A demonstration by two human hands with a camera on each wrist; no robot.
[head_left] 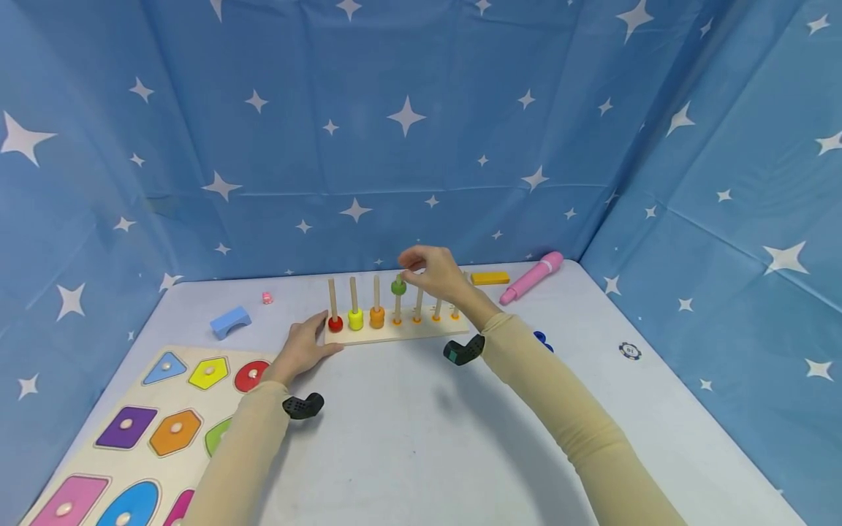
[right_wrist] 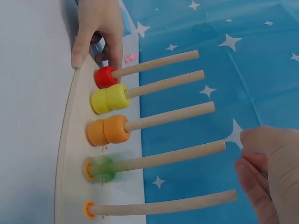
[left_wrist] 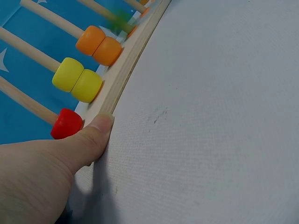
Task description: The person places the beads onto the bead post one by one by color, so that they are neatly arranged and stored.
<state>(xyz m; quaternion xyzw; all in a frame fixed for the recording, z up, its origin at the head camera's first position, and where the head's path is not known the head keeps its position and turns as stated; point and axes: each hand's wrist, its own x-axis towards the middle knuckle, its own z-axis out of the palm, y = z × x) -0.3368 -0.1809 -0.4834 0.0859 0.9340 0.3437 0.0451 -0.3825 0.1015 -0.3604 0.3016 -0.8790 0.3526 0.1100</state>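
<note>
A wooden peg board [head_left: 368,337] with a row of upright pegs lies on the white table. My left hand [head_left: 302,348] grips its left end, thumb at the front edge [left_wrist: 100,128] and fingers behind. One red bead [head_left: 335,324], yellow beads [head_left: 356,320] and orange beads [head_left: 377,318] sit at the bottom of the first three pegs. Around the fourth peg, a green bead [head_left: 398,288] shows as a blur low on the shaft in the right wrist view. Just above that peg's tip is my right hand [head_left: 434,270], its fingers loosely bent and apart from the bead.
On the left lie a shape puzzle board [head_left: 154,387], a blue arch block [head_left: 230,321] and a small pink piece [head_left: 267,298]. Toward the right are a yellow block [head_left: 490,278], a pink toy microphone [head_left: 531,279], a blue piece [head_left: 541,337] and a round chip [head_left: 629,351]. Blue star-patterned cloth hangs behind.
</note>
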